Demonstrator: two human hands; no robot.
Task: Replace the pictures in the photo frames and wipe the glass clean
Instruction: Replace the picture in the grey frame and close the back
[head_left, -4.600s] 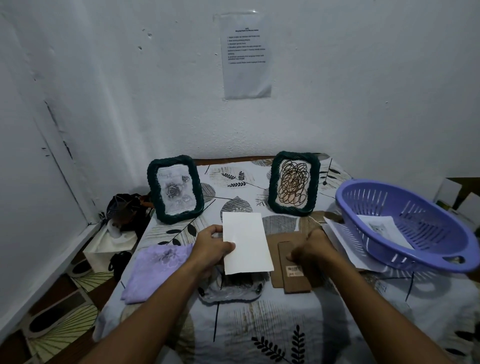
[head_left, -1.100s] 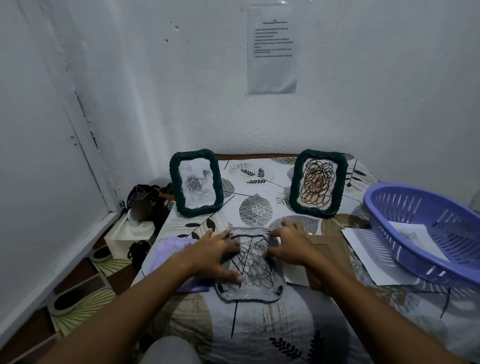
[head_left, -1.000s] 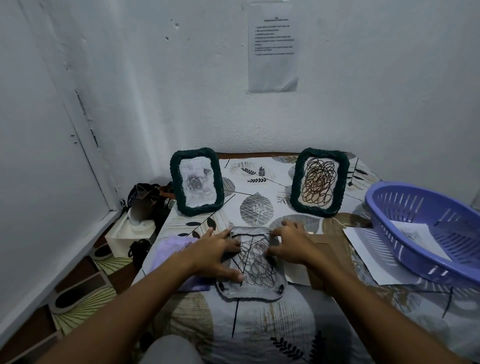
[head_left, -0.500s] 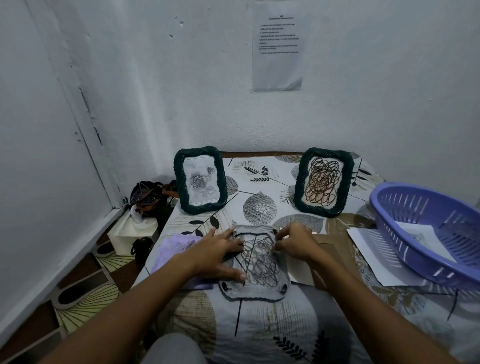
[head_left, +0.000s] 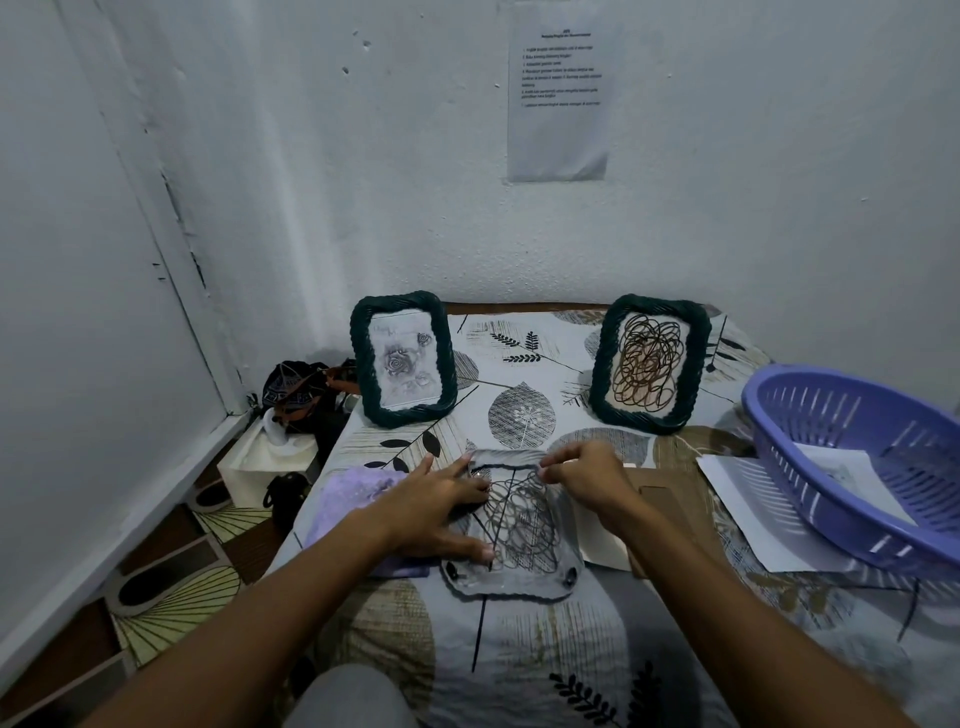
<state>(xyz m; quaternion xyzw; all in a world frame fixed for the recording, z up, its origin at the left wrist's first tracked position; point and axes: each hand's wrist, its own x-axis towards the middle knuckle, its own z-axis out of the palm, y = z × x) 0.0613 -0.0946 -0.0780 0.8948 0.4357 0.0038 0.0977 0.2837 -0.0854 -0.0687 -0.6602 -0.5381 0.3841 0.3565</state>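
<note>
A clear-rimmed photo frame lies flat on the tablecloth in front of me, with a dark scribble picture showing in it. My left hand presses on its left side with fingers spread and straight. My right hand has curled fingers and pinches the frame's top right edge. A brown cardboard backing and a white sheet lie just right of the frame. A purple cloth sits to its left, partly under my left forearm.
Two dark green frames stand at the back: a rose picture on the left, a brown scribble on the right. A purple basket holding paper sits at right, over loose sheets. A tissue box and bag lie below the table's left edge.
The white sheet I held 4.6 s ago is down beside the frame. My right hand went from lying flat on the frame's right side to pinching its top right edge. My left hand stayed put.
</note>
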